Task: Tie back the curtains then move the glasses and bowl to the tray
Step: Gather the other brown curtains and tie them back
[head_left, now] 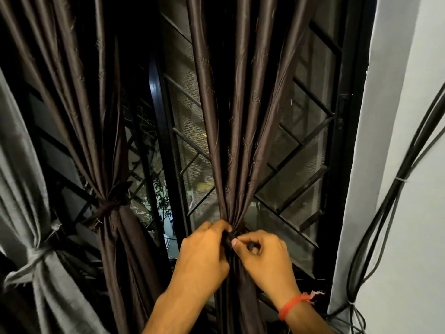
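Observation:
A dark brown curtain (240, 116) hangs in the middle of the window, gathered into a tight bunch at its waist. My left hand (204, 251) and my right hand (262, 254) meet at that bunch, and each pinches a dark tie-back strip (228, 238) wrapped round the fabric. A second brown curtain (96, 116) to the left is cinched with a knotted brown tie (108, 207). At the far left a grey curtain (31, 213) is bound with a grey tie (36, 254). No glasses, bowl or tray are in view.
Behind the curtains stands a black window frame with a diagonal metal grille (301, 165) and mesh. A white wall (409, 141) rises on the right, with a bundle of black cables (395, 189) running down it. A red thread band sits on my right wrist.

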